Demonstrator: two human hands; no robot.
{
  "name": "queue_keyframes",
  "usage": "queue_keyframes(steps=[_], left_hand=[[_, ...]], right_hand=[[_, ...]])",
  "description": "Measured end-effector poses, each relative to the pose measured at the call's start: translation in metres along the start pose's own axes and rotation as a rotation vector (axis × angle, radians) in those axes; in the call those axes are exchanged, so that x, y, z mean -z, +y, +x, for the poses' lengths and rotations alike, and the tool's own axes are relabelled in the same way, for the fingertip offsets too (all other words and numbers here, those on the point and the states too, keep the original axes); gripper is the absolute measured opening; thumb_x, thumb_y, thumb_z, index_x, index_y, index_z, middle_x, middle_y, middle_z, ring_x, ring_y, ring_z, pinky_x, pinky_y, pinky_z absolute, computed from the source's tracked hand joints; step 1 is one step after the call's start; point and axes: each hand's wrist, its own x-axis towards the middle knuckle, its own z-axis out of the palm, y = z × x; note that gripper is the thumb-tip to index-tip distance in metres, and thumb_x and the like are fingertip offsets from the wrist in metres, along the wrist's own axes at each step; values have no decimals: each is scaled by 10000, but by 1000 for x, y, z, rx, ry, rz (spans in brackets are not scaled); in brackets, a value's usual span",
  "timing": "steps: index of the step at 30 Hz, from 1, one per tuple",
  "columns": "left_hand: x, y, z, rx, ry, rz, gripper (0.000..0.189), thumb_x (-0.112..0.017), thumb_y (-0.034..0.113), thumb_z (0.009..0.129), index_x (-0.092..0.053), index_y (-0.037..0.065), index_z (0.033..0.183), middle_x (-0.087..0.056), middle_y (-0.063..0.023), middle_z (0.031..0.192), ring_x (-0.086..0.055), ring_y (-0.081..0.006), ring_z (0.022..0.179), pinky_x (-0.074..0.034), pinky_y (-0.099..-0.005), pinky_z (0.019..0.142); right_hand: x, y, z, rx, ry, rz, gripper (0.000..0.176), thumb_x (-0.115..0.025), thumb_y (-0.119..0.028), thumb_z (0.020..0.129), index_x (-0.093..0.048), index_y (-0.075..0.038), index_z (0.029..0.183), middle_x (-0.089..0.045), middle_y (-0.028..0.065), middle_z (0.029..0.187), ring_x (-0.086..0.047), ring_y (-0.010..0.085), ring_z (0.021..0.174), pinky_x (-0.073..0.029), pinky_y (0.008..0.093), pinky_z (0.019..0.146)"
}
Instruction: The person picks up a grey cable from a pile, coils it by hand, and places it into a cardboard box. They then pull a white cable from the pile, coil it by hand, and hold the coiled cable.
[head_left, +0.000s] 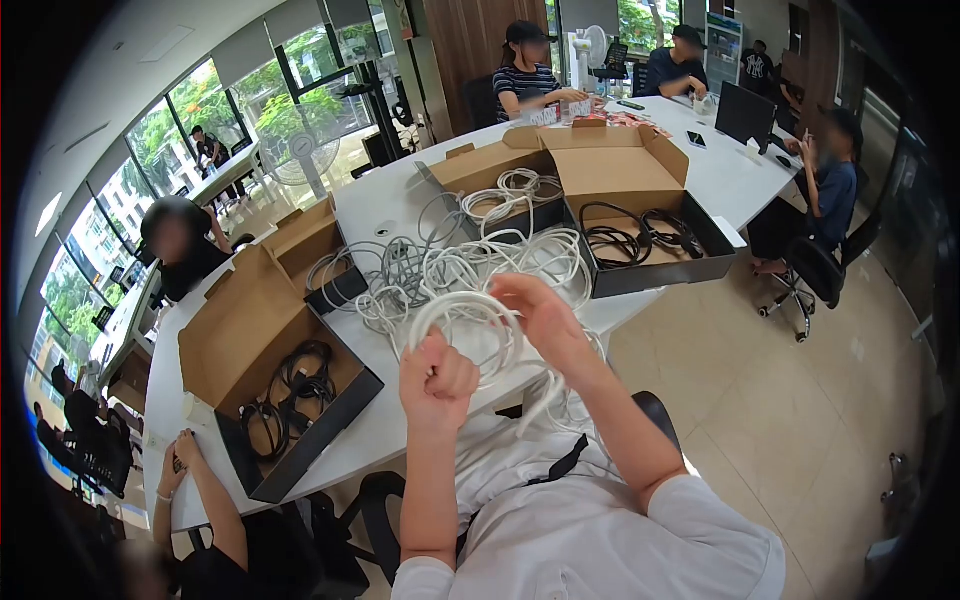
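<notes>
A white cable (470, 298) is looped into a round coil in front of me. My left hand (438, 380) is closed on the coil's left side. At the coil's right side is my right hand (540, 315), with its fingers curved and apart; part of the cable passes close to them, and contact is hard to tell. A loose length of cable hangs below the coil toward my lap. Just behind my hands lies a tangled pile of white and grey cables (400, 280) on the white table (375, 212).
Open cardboard boxes with black cables stand at the right (655, 262) and left (300, 400). Another box (485, 170) behind the pile holds white cable. A person's hands (183, 455) rest on the table's left edge. Other people sit around the far side, near a monitor (745, 117).
</notes>
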Motion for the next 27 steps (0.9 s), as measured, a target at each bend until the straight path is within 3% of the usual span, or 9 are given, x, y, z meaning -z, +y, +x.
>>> queue_keyframes(steps=[2, 7, 13, 15, 18, 21, 24, 25, 27], left_hand=[[8, 3, -1, -46, 109, -141, 265, -440, 269, 953, -377, 144, 728, -221, 92, 431, -173, -51, 364, -162, -247, 388], [15, -8, -1, -73, 210, -137, 290, -446, 288, 947, -370, 141, 709, -212, 83, 448, -167, -62, 379, -168, -242, 402], [-1, -49, -18, 78, 300, 4, 351, -448, 421, 937, -382, 140, 736, -208, 78, 454, -145, -41, 373, -143, -219, 358], [-6, -54, -17, 8, 192, 129, 385, -441, 474, 932, -384, 135, 759, -199, 89, 464, -132, -34, 373, -127, -216, 355], [-4, -57, -15, 28, 97, 160, 344, -459, 430, 945, -433, 103, 841, -207, 94, 465, -139, -23, 375, -131, -216, 365], [-12, -56, -13, 49, 51, 250, 313, -489, 378, 954, -460, 67, 930, -218, 93, 455, -164, -22, 373, -145, -225, 375], [-19, -61, -15, 78, 55, 285, 341, -471, 416, 955, -445, 78, 921, -209, 91, 451, -164, -30, 367, -149, -227, 375], [-19, -63, -13, 100, 46, 245, 367, -446, 439, 958, -459, 73, 936, -210, 91, 450, -164, -33, 364, -152, -227, 374], [-15, -63, -16, 150, 47, 168, 431, -396, 485, 964, -487, 63, 967, -211, 90, 448, -165, -40, 359, -157, -227, 370]], right_hand=[[9, 20, -18, 5, 234, 152, 549, -401, -427, 971, -442, 13, 1297, -506, 111, 1246, -508, 203, 1113, -388, 339, 949], [-8, 14, -34, 320, 195, -652, 456, -379, -301, 974, -460, -17, 1322, -431, 194, 1314, -374, 321, 1268, -336, 400, 1011], [-10, 12, -22, 375, 203, -922, 281, -494, -214, 929, -654, -44, 1085, -427, 167, 1304, -501, 269, 1146, -394, 380, 943], [-8, 20, -30, 296, 257, -745, 240, -534, -162, 908, -607, -30, 1094, -465, 143, 1255, -528, 246, 1083, -424, 359, 887], [-10, 18, -26, 441, 360, -539, 262, -544, -127, 906, -532, -22, 1146, -492, 130, 1221, -545, 225, 1016, -432, 342, 871], [-11, 8, -24, 266, 391, -450, 351, -501, -170, 947, -447, -13, 1256, -503, 128, 1198, -538, 213, 1008, -422, 313, 880], [4, 5, -26, 132, 251, -585, 365, -456, -225, 978, -451, -9, 1272, -499, 129, 1204, -524, 185, 1041, -416, 283, 878], [9, 10, -22, 271, 249, -703, 392, -424, -271, 993, -459, -11, 1285, -538, 121, 1151, -535, 156, 998, -427, 264, 839], [13, 9, -28, 121, 206, -577, 372, -425, -275, 995, -506, -6, 1239, -584, 100, 1062, -552, 143, 922, -439, 258, 801]])
